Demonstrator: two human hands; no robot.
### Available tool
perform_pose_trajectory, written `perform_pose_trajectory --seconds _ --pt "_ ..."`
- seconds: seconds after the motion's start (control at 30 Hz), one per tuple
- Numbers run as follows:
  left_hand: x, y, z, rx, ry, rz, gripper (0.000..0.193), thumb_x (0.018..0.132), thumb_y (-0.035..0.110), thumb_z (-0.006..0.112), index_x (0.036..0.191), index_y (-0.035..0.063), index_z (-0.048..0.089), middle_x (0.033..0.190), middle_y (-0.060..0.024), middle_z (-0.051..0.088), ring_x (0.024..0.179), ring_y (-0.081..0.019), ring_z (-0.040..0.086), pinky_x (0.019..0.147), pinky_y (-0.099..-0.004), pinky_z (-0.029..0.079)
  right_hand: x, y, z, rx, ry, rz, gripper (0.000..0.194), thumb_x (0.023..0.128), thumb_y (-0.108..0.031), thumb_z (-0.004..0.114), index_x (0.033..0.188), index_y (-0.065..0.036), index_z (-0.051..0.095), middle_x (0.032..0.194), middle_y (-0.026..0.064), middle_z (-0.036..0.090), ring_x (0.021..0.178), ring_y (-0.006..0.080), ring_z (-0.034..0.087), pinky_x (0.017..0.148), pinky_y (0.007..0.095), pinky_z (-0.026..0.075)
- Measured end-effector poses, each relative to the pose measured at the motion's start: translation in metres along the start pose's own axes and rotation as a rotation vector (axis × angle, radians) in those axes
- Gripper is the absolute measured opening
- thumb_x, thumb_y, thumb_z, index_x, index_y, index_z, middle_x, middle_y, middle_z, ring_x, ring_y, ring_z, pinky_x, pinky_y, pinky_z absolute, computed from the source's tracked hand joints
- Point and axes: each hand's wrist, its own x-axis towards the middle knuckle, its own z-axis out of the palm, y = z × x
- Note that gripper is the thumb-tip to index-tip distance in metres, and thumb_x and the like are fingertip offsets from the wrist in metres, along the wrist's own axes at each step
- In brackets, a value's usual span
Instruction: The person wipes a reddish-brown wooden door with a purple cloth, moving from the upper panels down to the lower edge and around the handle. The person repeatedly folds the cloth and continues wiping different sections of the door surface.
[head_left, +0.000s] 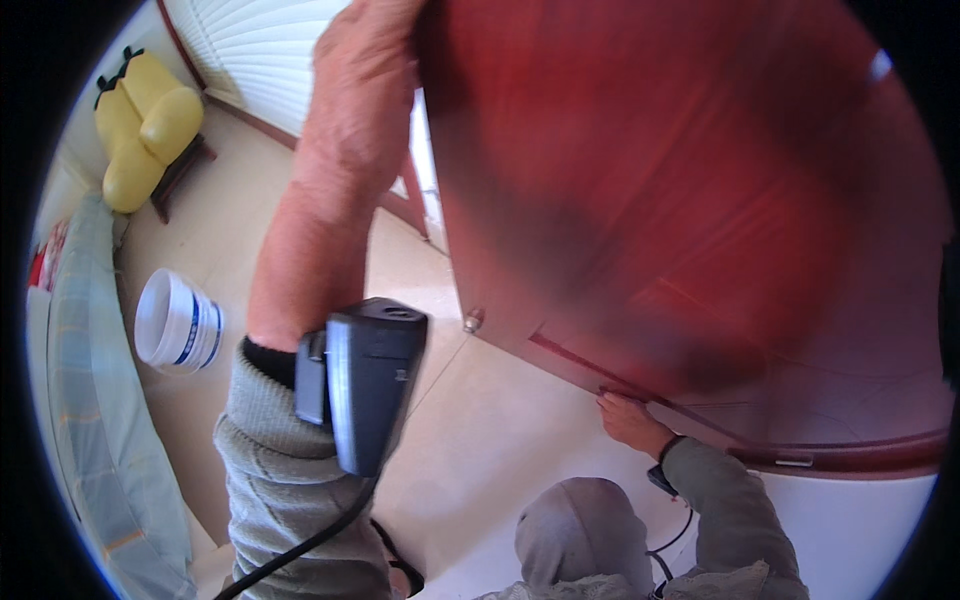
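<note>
My left arm rises in the foreground, with a black device strapped at the wrist. The back of my left hand (371, 45) shows at the top edge; its fingers are hidden or outside the frame. Beside it, a blurred red shape (675, 165), perhaps cloth, covers much of a dark red door (840, 405). My right hand (634, 421) is lower right of centre, with its fingers curled on the door's lower edge. A black strap and a device sit at that wrist too. What my left hand holds cannot be told.
A white plastic bucket (166, 322) stands on the pale tiled floor at left. Beyond it, yellow cushioned objects (146, 131) rest by a dark wooden stool (176, 180). Light blue fabric (112, 390) hangs along the left side. A round metal fitting (473, 320) is near the door's corner.
</note>
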Motion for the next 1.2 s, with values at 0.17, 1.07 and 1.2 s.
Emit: perform_pose_trajectory --seconds 0.17,1.07,1.2 --pt "0.012 -0.008 -0.020 0.028 0.037 -0.022 0.049 0.103 0.040 0.034 0.137 0.0061 0.045 0.137 -0.0055 0.050 0.125 -0.0168 0.046 0.112 -0.0371 0.027 -0.105 -0.003 -0.021 0.153 -0.166 0.106 0.021 0.080 -0.018 0.054 0.094 -0.010 0.068 0.105 0.0057 0.064 0.117 0.0220 0.051 0.109 0.0393 0.031" --pt "0.001 -0.004 -0.024 0.519 0.274 0.025 0.063 0.098 0.053 0.036 0.149 0.0181 0.025 0.153 -0.0069 0.028 0.142 -0.0216 0.024 0.115 -0.0437 0.022 -0.200 -0.138 0.149 0.457 0.167 2.035 0.069 0.076 -0.037 0.073 0.133 -0.008 0.048 0.132 0.0115 0.051 0.119 0.0293 0.051 0.095 0.0476 0.048" --pt "0.001 -0.005 -0.021 0.450 0.351 0.025 0.058 0.101 0.048 0.034 0.149 0.0169 0.028 0.150 -0.0061 0.033 0.140 -0.0214 0.029 0.114 -0.0412 0.024 -0.200 -0.129 0.162 0.951 1.311 2.025 0.074 0.067 -0.039 0.079 0.131 -0.015 0.051 0.130 0.0095 0.054 0.120 0.0295 0.051 0.092 0.0445 0.049"
